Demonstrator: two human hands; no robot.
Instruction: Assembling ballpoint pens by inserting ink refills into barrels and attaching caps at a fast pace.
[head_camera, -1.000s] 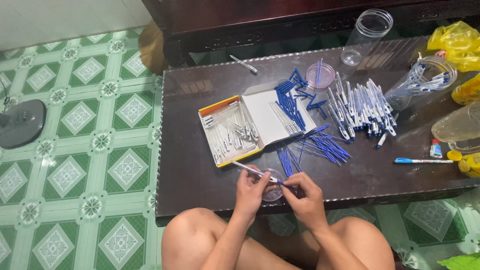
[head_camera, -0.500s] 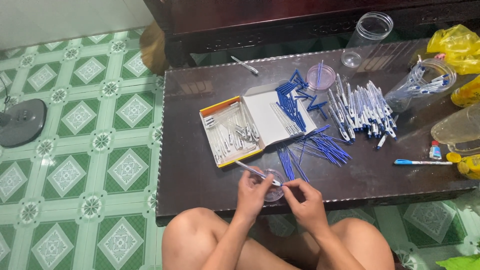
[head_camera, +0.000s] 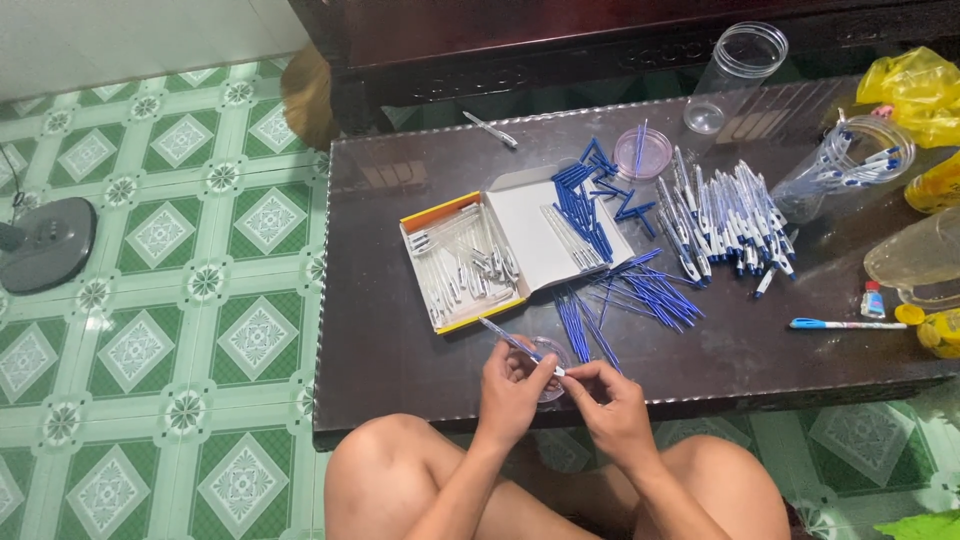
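The pen (head_camera: 520, 349) slants up-left, gripped by the left hand (head_camera: 512, 393) and right hand (head_camera: 612, 405); its near tip is hidden by fingertips.

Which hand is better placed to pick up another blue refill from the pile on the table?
Probably the right hand: the blue refills lie just beyond it, while the left hand holds the pen barrel.

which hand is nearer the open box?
Left. The left hand sits just below the open box's front edge, holding a pen that angles up toward it. The right hand is farther right, pinching the pen's other end.
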